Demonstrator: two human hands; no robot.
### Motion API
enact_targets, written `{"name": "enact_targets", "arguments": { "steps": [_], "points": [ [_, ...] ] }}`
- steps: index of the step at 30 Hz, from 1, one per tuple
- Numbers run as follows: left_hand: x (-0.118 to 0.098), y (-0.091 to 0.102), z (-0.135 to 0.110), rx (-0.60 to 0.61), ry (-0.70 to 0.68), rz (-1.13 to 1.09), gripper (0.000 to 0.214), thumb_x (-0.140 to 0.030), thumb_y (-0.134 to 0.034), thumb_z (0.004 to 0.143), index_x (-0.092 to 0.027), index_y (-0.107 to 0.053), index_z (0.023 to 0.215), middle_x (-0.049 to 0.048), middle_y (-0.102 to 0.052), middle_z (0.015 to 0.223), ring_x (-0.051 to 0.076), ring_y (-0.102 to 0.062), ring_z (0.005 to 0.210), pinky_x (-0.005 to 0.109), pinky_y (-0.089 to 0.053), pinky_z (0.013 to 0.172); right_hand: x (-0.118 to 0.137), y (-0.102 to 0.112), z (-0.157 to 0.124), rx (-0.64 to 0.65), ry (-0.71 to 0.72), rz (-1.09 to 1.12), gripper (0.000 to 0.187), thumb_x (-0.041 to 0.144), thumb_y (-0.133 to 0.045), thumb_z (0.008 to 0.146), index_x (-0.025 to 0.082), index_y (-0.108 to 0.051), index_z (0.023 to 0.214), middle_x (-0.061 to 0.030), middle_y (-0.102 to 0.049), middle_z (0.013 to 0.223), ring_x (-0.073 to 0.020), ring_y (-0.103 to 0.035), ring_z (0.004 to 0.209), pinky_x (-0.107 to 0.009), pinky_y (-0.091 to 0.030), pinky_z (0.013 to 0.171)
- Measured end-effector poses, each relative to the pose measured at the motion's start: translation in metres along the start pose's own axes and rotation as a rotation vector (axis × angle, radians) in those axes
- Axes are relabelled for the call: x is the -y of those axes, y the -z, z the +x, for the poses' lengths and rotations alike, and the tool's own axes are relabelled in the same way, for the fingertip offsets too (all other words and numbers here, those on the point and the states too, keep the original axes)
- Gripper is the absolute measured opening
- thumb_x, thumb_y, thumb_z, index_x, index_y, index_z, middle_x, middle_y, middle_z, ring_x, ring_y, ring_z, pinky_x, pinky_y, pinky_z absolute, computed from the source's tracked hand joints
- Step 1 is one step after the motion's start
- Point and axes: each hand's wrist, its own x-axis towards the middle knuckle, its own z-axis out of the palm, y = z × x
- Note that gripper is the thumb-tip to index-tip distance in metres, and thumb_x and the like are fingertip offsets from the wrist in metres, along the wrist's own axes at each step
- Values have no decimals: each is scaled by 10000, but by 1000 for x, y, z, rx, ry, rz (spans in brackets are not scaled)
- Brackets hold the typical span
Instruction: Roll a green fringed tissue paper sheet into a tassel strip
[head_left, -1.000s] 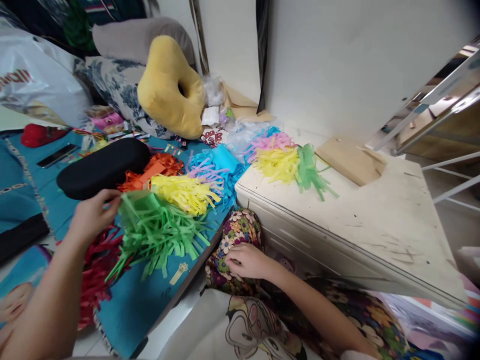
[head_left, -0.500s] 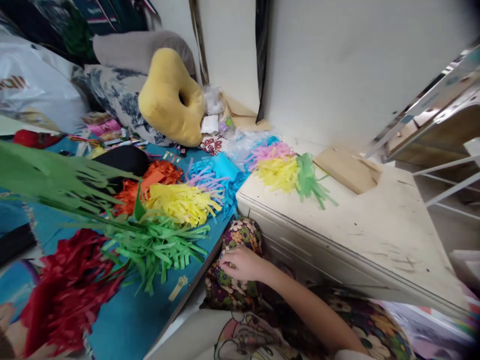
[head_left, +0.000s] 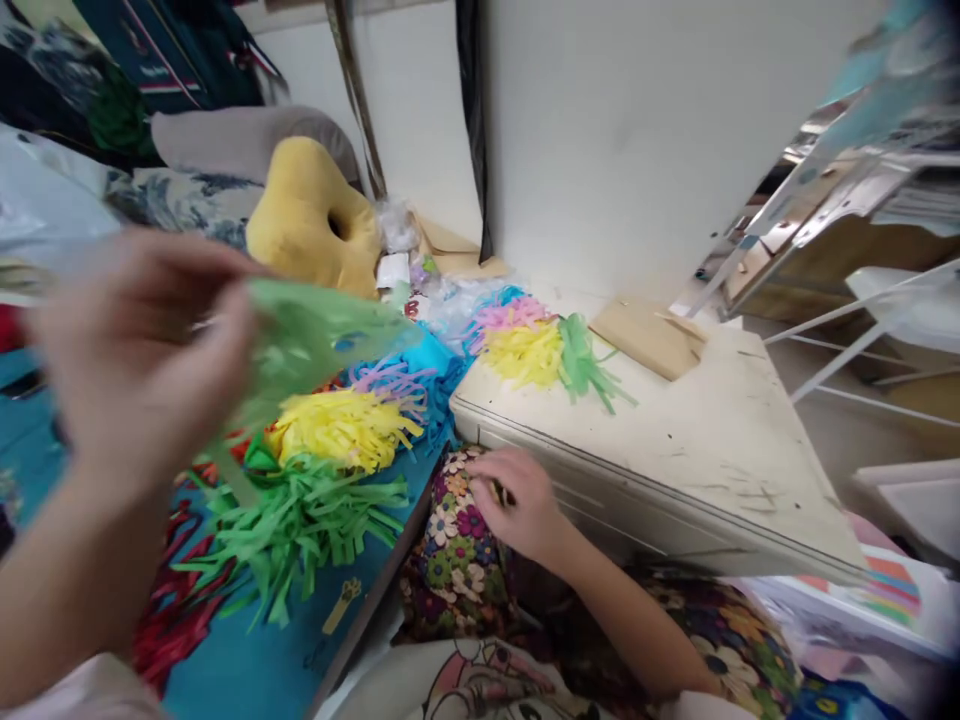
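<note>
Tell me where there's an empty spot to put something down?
The white table top is bare in front of the tan board and right of the yellow and green fringe pile. The blue mat has a small free patch below the green fringe. Farther up it is crowded with yellow fringe, blue fringe and the yellow cushion.

left hand [head_left: 142,360] raised | green fringed paper [head_left: 315,335] lifted off pile
</note>
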Motion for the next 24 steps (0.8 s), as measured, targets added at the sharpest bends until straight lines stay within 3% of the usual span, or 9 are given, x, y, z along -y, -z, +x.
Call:
{"name": "enact_targets", "arguments": {
  "steps": [2, 5, 7, 9, 12, 18, 20, 24],
  "points": [
    [-17, -12, -8, 140, -58, -85, 137, -221, -490, 728, -135, -555, 814, 3, -575, 735, 91, -525, 646, 227, -415, 615, 7, 24, 11, -220, -17, -43, 194, 143, -513, 683, 197, -499, 869, -27, -566, 748, -130, -523, 720, -263, -431, 655],
    [-39, -47, -18, 418, -80, -271, 106, -212, -474, 720, -143, -549, 751, -5, -588, 707, 88, -532, 644, 195, -405, 608, 14, 58, 24, -320, -55, -204, 407, 272, -579, 632, 177, -444, 1004, -89, -514, 935, -194, -476, 906, -347, -409, 750],
    [-50, -70, -22, 540, -43, -400, 108, -223, -472, 718, -149, -544, 750, -2, -595, 718, 97, -538, 654, 194, -407, 610, 14, 76, 30, -239, -82, -286, 460, 319, -586, 613, 159, -445, 1021, -111, -489, 1026, -221, -436, 991, -388, -366, 815],
    [-56, -90, -25, 631, 13, -536, 111, -239, -477, 715, -156, -542, 752, 0, -599, 717, 106, -542, 658, 199, -409, 607, 9, 92, 31, -72, -149, -301, 317, 273, -554, 643, 159, -503, 934, -82, -543, 975, -198, -479, 940, -367, -360, 815],
    [-59, -114, -28, 717, 119, -744, 132, -271, -481, 715, -154, -530, 752, 11, -603, 740, 115, -549, 684, 213, -416, 629, -2, 113, 27, 147, -307, -291, 121, 187, -498, 682, 156, -558, 782, -30, -606, 780, -140, -538, 747, -277, -394, 702],
    [-68, -152, -38, 812, 407, -926, 293, -409, -412, 739, -144, -519, 805, 60, -576, 905, 150, -536, 806, 256, -425, 671, -12, 144, 20, 342, -503, -491, 142, 201, -437, 731, 159, -573, 735, 5, -563, 591, -79, -456, 500, -193, -310, 486],
    [-78, -157, -43, 828, 404, -898, 371, -458, -386, 734, -142, -508, 884, 81, -536, 1004, 172, -519, 869, 282, -421, 704, -9, 152, 23, 397, -510, -582, 135, 204, -452, 714, 166, -579, 732, 13, -530, 533, -74, -421, 461, -194, -279, 456],
    [-97, -168, -55, 902, 263, -783, 574, -365, -614, 571, -157, -405, 1063, 85, -515, 1033, 180, -519, 862, 286, -419, 716, -1, 167, 33, 503, -535, -631, 95, 167, -504, 641, 176, -598, 655, 27, -492, 456, -60, -382, 409, -188, -253, 408]
  ]
}}
